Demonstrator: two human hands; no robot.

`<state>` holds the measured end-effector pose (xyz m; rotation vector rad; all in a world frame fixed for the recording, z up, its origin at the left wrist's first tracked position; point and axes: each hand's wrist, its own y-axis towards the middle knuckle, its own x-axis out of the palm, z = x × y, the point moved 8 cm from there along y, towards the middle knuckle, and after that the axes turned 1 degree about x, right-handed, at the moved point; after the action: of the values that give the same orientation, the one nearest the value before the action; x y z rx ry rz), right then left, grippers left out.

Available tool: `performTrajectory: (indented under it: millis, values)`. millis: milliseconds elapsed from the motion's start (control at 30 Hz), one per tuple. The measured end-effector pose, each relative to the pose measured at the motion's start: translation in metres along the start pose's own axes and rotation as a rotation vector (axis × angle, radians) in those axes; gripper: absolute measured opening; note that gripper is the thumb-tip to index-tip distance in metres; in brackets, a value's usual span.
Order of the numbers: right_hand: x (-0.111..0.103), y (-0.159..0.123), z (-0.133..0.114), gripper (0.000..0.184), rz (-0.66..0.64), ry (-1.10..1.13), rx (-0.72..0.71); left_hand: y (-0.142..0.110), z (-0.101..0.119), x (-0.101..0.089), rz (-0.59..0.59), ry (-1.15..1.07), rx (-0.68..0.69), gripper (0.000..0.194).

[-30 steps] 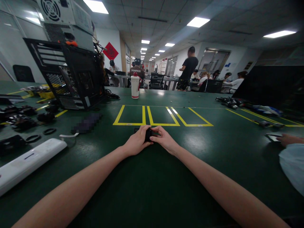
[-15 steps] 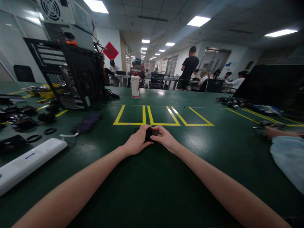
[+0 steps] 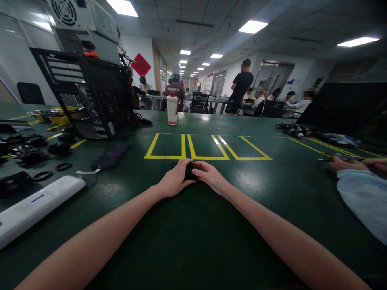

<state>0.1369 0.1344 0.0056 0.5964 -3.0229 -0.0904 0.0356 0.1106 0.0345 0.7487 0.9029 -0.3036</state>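
Between my two hands is a small black object point(image 3: 189, 171), low over the green table point(image 3: 193, 233); its kind is hidden by my fingers. My left hand point(image 3: 175, 177) wraps round its left side, thumb below and fingers over the top. From the right, the fingertips of my right hand point(image 3: 208, 174) press against the same object. A dark part of it also shows just left of my left knuckles. Yellow tape outlines point(image 3: 208, 158) lie on the table directly beyond my hands.
On the left stand an open black computer case point(image 3: 99, 96), a white power strip point(image 3: 42, 205), black rings point(image 3: 42, 176) and dark loose parts. A white cup point(image 3: 172, 110) stands farther back. At right, another person's hand point(image 3: 344, 164) holds a dark item near cables point(image 3: 293, 129).
My hands stay in nearly the same place; the right fingers have shifted slightly on the black object. The other person's hand and sleeve at right have moved a little leftward.
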Motion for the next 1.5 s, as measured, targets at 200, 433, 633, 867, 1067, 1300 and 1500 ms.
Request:
performTrajectory:
  millis: [200,433,633,867,1067,1300,1500]
  values:
    - [0.002,-0.001,-0.005,0.034,-0.011,0.018,-0.093,0.001,0.0,0.001,0.005,0.009,0.015,0.06]
    - [-0.001,0.0,-0.001,0.027,0.036,-0.015,-0.063,0.001,0.002,0.0,-0.001,0.003,0.018,0.059]
    - [0.0,0.003,0.0,0.034,-0.014,0.018,-0.04,0.0,0.001,-0.001,0.004,-0.002,0.014,0.061]
    - [0.003,-0.003,-0.005,0.029,-0.024,0.006,-0.091,0.001,0.001,0.0,-0.001,-0.009,0.012,0.06]
    - [0.0,-0.003,-0.007,0.025,0.04,-0.072,-0.115,0.001,-0.001,0.0,0.008,-0.01,0.015,0.06]
    - [0.002,0.0,-0.007,0.032,-0.004,-0.036,-0.123,0.002,-0.002,0.001,0.02,-0.008,0.018,0.061]
    - [0.002,-0.004,-0.009,0.024,0.03,-0.037,-0.126,0.002,-0.001,0.001,0.008,-0.003,0.018,0.061]
